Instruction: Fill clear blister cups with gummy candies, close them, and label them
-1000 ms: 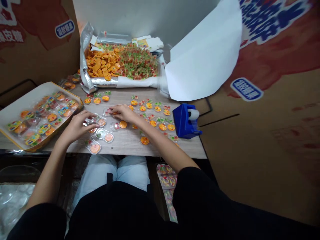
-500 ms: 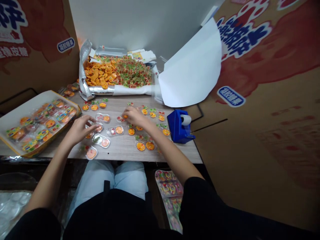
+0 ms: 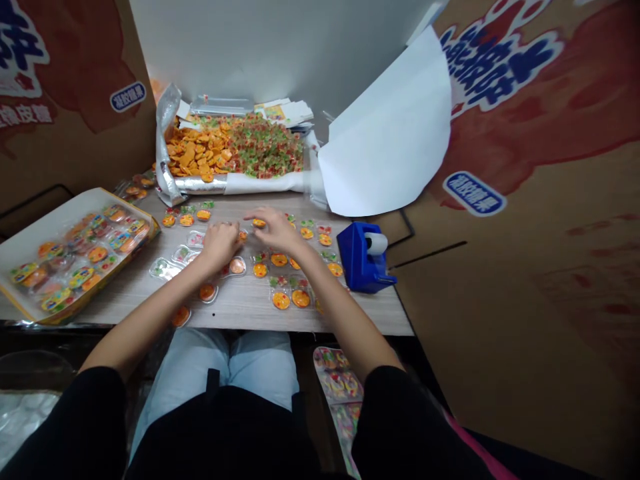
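On the table (image 3: 235, 315), clear candy blisters (image 3: 237, 267)

What lies beneath the left hand (image 3: 220, 243) is hidden by the palm; whether a small round orange gummy (image 3: 259, 223) is held by the right hand (image 3: 277, 230) cannot be told; lettering on a brown printed cardboard panel (image 3: 65, 87) is cut off by the frame's edge.

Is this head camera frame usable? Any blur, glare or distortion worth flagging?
In the head view, the right hand looks slightly soft, small highlights show on the clear plastic blister, and wide-angle stretching curves the printed cardboard panel toward the frame edge; lighting looks even, with only faint shadows.
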A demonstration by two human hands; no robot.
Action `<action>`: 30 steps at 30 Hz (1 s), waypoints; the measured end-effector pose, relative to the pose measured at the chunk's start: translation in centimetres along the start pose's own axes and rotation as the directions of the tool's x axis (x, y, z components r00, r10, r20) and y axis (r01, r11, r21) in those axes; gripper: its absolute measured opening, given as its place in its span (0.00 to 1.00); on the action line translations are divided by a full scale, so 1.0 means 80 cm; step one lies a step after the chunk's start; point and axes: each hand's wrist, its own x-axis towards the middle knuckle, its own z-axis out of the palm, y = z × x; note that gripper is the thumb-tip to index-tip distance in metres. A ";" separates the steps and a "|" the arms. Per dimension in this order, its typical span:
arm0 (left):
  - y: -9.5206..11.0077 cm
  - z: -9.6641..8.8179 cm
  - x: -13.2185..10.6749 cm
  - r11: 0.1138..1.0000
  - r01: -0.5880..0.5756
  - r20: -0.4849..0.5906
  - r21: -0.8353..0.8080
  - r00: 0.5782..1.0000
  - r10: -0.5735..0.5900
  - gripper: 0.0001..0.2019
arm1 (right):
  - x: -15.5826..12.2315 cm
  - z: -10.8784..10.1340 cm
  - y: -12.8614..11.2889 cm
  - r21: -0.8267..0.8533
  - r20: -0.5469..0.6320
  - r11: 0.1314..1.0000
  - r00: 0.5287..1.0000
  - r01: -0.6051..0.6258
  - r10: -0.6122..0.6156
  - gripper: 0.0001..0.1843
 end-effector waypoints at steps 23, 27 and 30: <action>-0.063 0.008 0.042 0.966 -0.249 0.096 -0.067 0.962 0.254 0.16 | -0.013 -0.010 -0.037 -0.320 0.159 0.938 0.969 -0.133 0.191 0.16; -0.067 -0.007 0.015 0.977 -0.201 -0.004 -0.070 0.980 0.201 0.21 | -0.068 -0.005 -0.074 -0.393 0.107 0.859 0.911 -0.329 0.398 0.15; -0.083 -0.025 -0.031 0.936 -0.321 -0.039 -0.146 0.947 0.319 0.22 | -0.092 0.008 -0.089 -0.383 0.116 0.854 0.899 -0.352 0.423 0.16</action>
